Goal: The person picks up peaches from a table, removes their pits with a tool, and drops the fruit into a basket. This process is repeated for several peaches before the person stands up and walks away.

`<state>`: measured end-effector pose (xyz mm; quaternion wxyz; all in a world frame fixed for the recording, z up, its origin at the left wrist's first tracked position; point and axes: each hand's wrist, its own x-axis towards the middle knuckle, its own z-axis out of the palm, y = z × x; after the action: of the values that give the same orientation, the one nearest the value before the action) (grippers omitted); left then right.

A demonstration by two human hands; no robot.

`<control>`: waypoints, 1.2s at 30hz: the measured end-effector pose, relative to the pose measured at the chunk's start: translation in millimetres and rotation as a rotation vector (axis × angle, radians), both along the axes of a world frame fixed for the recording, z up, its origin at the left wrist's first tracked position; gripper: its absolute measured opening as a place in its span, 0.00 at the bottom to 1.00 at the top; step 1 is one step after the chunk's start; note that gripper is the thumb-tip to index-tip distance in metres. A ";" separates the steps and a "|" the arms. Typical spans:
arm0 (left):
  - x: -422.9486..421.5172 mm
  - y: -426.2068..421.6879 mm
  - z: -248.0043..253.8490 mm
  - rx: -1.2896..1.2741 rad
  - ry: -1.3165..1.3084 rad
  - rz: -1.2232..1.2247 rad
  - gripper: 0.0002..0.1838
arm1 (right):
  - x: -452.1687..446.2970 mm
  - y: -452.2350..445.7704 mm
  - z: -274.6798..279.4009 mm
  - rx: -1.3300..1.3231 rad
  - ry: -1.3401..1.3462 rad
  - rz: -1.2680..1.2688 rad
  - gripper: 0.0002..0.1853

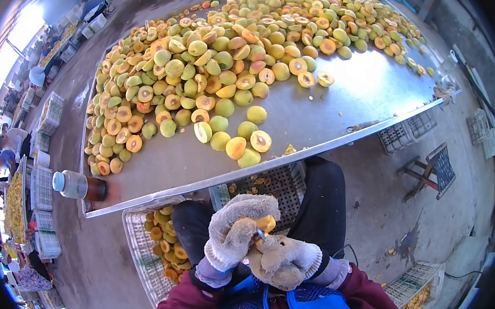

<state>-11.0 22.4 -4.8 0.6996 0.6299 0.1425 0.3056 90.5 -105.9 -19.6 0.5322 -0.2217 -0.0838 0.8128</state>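
Observation:
My left hand (238, 228), in a worn, grey knitted glove, is closed around a yellow peach piece (265, 223). Just below it, my right hand (285, 263), gloved the same way, grips a small tool (261, 234) whose metal part shows against the fruit. Most of the tool is hidden by the gloves. Both hands are close together above my lap. Ahead of them, a large heap of halved peaches (208, 64) covers much of the metal table (170, 174). Many halves lie cut side up with the pit area showing.
By my left leg stands a white crate (138, 245) of pitted halves; another crate (283, 186) with dark bits sits under the table edge. A jar (79, 186) of brown liquid lies at the table's left corner. A stool (432, 172) stands right. Other people work far left.

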 end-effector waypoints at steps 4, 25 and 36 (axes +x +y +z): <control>-0.2 -9.2 2.6 -0.230 -0.013 0.047 0.19 | 4.2 -0.9 2.8 0.038 0.111 0.043 0.13; -76.9 41.3 -29.2 -0.427 0.165 0.695 0.23 | 23.1 14.7 6.5 0.035 -0.222 0.029 0.09; 57.3 111.2 -87.5 0.694 0.873 0.283 0.39 | 23.9 31.4 -20.4 -0.287 -0.614 0.050 0.07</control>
<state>46.3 133.6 -92.3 0.2804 0.8653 0.3925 0.1366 114.4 -74.5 -40.0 0.4255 -0.5266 -0.1302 0.7244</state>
